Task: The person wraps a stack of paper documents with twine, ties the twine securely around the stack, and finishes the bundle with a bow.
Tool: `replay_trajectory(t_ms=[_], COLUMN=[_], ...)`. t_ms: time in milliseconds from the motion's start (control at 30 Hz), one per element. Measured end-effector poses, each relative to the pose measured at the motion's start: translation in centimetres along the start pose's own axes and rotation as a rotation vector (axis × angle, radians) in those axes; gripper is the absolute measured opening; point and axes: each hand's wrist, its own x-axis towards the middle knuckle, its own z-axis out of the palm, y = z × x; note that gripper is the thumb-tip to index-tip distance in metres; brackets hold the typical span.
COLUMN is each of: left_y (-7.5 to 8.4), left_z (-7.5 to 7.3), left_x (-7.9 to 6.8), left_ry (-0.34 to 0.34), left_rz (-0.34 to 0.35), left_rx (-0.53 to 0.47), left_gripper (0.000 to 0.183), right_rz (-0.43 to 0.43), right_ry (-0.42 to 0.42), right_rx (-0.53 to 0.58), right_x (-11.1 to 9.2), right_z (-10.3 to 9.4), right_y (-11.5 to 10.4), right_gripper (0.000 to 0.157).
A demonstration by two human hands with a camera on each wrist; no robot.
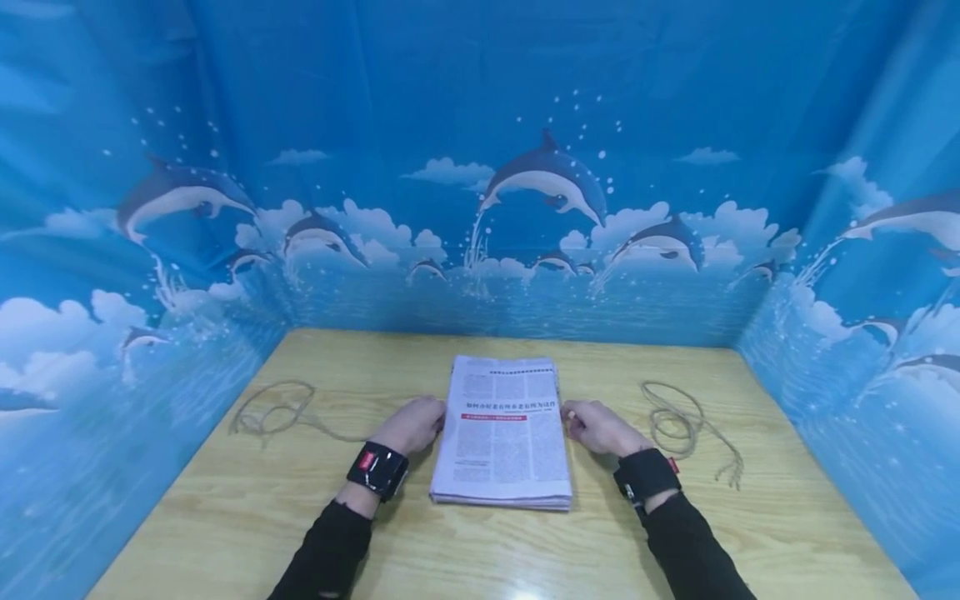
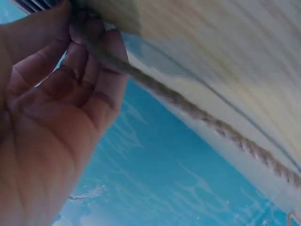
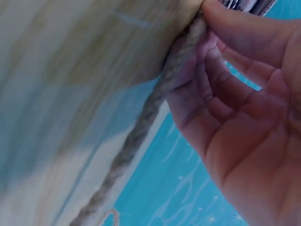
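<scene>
A stack of folded newspapers (image 1: 502,450) lies flat on the table, its top sheet printed in columns with a red bar. At its left edge my left hand (image 1: 408,427) pinches a twisted twine (image 2: 188,106) between thumb and fingertips. My right hand (image 1: 600,427) mirrors it at the right edge, its thumb and fingers pinching the twine (image 3: 134,141) on that side. In both wrist views the twine runs along the tabletop, close to the newspapers' edges. Any stretch of it beneath the stack is hidden.
Loose coils of the twine lie on the wooden table (image 1: 480,550), one left of the left hand and one right of the right hand, with a frayed end. A blue dolphin-print curtain (image 1: 420,83) encloses the back and both sides.
</scene>
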Motion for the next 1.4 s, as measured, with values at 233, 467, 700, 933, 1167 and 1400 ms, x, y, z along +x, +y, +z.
replay_trajectory(t_ms=[233,467,700,933,1167,1400], left_y=[-0.1,-0.4,-0.4,0.1,0.2,-0.7], left_z=[-0.3,-0.5,-0.5,-0.7,-0.4,-0.5], left_x=[-0.1,-0.3,-0.1,-0.1,0.0,-0.4], left_ry=[-0.001,0.003,-0.005,-0.037,-0.075,-0.069], left_rz=[0.029,0.034,-0.023,-0.053,-0.085,-0.068], left_rx=[-0.028,-0.085,-0.14,-0.125,-0.114,-0.169], left_gripper=[0.011,0.01,0.01,0.016,0.017,0.013], right_rz=[-0.02,0.005,0.035,-0.027,-0.124,-0.081], right_ry=[0.008,0.031,0.087,0.12,0.19,0.141], right_rx=[0.011,-0.034,-0.126,-0.224,-0.207,-0.079], right_x=[0.3,0.2,-0.1,-0.1,-0.3,-0.7], right_z=[-0.1,0.1,0.6,1.1,0.9,0.3], right_y=[0.2,-0.2,-1.3,-1.5,-1.2,-0.8], right_gripper=[0.024,0.026,0.026,0.024,0.025,0.021])
